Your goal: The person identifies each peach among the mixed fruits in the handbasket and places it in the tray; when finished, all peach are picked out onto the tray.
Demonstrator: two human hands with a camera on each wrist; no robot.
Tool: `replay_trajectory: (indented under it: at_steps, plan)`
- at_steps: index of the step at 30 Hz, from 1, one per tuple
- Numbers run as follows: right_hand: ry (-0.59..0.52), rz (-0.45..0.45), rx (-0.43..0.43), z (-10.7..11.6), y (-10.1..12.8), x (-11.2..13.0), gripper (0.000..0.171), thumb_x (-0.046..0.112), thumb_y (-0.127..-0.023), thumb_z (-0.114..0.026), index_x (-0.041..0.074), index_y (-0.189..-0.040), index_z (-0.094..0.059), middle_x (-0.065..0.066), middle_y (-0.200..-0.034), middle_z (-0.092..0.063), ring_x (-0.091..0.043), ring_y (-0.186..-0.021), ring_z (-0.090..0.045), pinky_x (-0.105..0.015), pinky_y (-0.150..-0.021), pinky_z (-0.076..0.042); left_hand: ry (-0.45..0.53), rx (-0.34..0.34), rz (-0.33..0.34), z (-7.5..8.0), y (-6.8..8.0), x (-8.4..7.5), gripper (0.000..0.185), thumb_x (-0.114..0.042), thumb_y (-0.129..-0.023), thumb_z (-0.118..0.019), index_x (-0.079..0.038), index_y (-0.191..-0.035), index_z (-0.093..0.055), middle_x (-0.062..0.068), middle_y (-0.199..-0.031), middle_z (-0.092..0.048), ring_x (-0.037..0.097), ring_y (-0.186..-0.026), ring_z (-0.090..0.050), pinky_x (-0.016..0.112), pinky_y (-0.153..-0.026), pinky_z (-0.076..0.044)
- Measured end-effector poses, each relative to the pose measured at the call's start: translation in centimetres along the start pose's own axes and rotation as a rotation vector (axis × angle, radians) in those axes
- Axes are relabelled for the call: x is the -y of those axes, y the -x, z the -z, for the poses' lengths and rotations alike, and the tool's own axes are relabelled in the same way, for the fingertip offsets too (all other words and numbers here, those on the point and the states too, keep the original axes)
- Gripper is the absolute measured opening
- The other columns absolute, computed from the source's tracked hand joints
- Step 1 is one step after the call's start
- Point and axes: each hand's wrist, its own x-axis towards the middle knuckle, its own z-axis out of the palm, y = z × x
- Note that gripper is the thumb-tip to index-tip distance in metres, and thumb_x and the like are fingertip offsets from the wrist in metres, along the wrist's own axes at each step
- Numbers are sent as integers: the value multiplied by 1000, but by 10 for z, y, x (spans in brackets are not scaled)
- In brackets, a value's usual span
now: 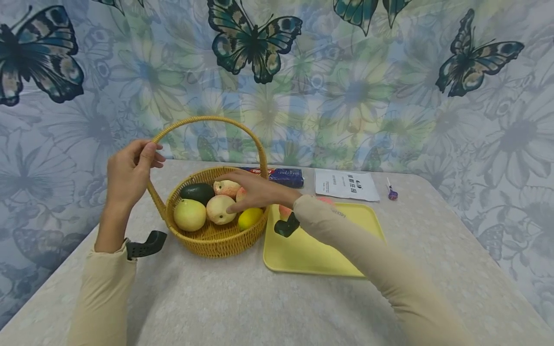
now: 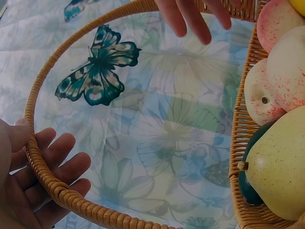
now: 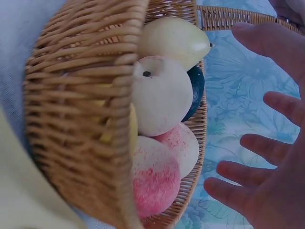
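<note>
My left hand (image 1: pixel 130 175) grips the basket handle (image 1: pixel 207 120); my right hand (image 1: pixel 255 192), fingers spread, holds nothing above a peach (image 1: pixel 220 209). Judging by that, picking comes next: curl round it.

Left hand (image 1: pixel 130 173) curled, right hand (image 1: pixel 255 191) outstretched

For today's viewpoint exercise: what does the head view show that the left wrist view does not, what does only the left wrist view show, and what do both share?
Only the head view shows the yellow tray, white packet, dark packet and lemon. Only the left wrist view shows the left hand from the palm side, fingers curled on the handle. Both show the wicker basket, its handle, the fruit and the right hand.
</note>
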Motion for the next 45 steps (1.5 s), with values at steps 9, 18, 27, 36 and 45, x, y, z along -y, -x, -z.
replay_trajectory:
  at_steps: [9, 18, 27, 36, 45]
  plan:
    - [0, 7, 40, -3, -24, -2, 64, 36, -89, -68, 18, -144, -40, -3, -149, -38, -23, -139, -33, -35, -111, -33, -13, 1, 17, 0, 1, -1, 38, -33, -101, -48, -1, -110, -66, -20, -76, -60, -9, -68, -58, 8, -66, -45]
    - [-60, -68, 126, -4, -38, -4, 64, 34, -91, -65, 14, -146, -38, -9, -149, -37, -24, -137, -37, -38, -109, -36, -17, -1, 17, 0, 1, 0, 38, -34, -101, -48, -1, -110, -66, -18, -77, -60, -8, -69, -59, 6, -66, -45]
    - [-14, -148, 232, -11, -50, -4, 58, 36, -96, -57, 14, -147, -37, -10, -149, -37, -23, -133, -40, -34, -105, -38, -13, 0, 10, 0, 1, 0, 38, -33, -101, -48, -1, -109, -66, -20, -75, -60, -9, -68, -59, 7, -64, -44]
    - [-71, -265, 259, -17, -59, 2, 56, 34, -98, -54, 12, -146, -38, -7, -150, -35, -19, -126, -45, -32, -85, -51, -21, 3, 15, 0, 2, 0, 38, -34, -101, -48, -2, -109, -66, -21, -76, -60, -9, -69, -58, 8, -64, -45]
    - [-124, -303, 277, -20, -62, 2, 42, 27, -97, -58, 8, -133, -51, -7, -138, -44, -15, -101, -49, -31, -78, -50, -24, -4, 10, 0, 2, -1, 37, -33, -101, -48, -2, -109, -67, -18, -76, -61, -9, -69, -58, 9, -64, -45]
